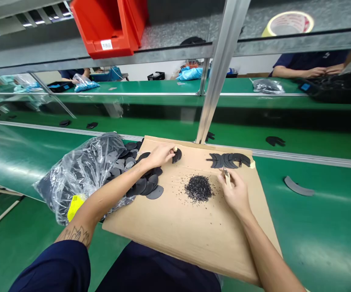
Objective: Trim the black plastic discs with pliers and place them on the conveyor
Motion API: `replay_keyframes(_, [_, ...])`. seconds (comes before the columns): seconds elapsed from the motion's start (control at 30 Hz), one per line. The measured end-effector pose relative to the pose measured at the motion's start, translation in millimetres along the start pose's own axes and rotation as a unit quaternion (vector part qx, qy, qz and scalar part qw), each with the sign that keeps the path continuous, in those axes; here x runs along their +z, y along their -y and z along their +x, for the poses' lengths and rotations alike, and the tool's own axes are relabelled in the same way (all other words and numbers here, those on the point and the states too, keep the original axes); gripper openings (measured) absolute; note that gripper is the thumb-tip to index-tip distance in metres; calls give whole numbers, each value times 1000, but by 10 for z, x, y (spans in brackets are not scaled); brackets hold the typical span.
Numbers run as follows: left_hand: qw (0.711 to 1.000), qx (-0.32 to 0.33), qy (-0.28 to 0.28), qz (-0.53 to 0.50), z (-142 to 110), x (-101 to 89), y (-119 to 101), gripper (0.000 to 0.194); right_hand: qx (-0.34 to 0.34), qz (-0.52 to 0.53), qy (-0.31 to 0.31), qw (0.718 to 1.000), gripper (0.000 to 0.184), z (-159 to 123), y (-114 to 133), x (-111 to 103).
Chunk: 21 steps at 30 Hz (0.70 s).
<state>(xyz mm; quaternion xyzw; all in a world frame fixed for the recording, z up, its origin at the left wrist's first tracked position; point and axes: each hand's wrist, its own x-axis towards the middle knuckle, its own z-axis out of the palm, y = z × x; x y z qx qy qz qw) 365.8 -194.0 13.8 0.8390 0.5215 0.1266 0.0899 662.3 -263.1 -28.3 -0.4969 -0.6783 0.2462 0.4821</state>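
My left hand [161,155] is closed at the far part of a cardboard sheet [175,231], its fingertips pinched at the edge of a rounded black piece [177,156]. A pale yellowish cover shows on one fingertip. My right hand [235,190] is wrapped round a small hand tool [225,173] with a dark metal tip, seemingly nippers; its lower part is hidden in the palm. Between the hands lies a heap of tiny black scraps [198,188]. Just beyond the tool, curved black pieces [228,160] lie overlapped in a row.
A clear plastic bag [75,170] spills flat black discs [140,185] onto the cardboard's left side. One grey curved strip [298,186] rests on the green bench [321,227]. A metal post [216,81] rises behind the cardboard, below a shelf with a red bin [111,28] and tape roll [289,24]. Co-workers sit opposite.
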Motion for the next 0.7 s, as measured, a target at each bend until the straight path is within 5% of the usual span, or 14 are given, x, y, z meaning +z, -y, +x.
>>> replay_keyframes(0.17, [986, 149, -59, -45, -256, 79, -595, 13, 79, 129, 58, 987, 50, 9, 297, 353])
replay_keyframes(0.27, [967, 222, -109, -57, -385, 41, -748, 15, 116, 179, 46, 976, 47, 32, 337, 456])
replay_keyframes(0.37, [984, 163, -70, -18, -529, -130, -593, 14, 154, 224, 27, 962, 44, 56, 244, 448])
replay_keyframes(0.47, [993, 53, 51, 92, -801, -276, -312, 14, 193, 265, 8, 945, 49, 76, 124, 425])
replay_keyframes(0.57, [978, 20, 145, 147, -1224, -224, -163, 27, 233, 289, 0, 928, 52, 6, 149, 397])
replay_keyframes(0.7, [984, 68, 96, 135, -1618, 49, -15, 32, 282, 302, 7, 911, 55, -142, 303, 375])
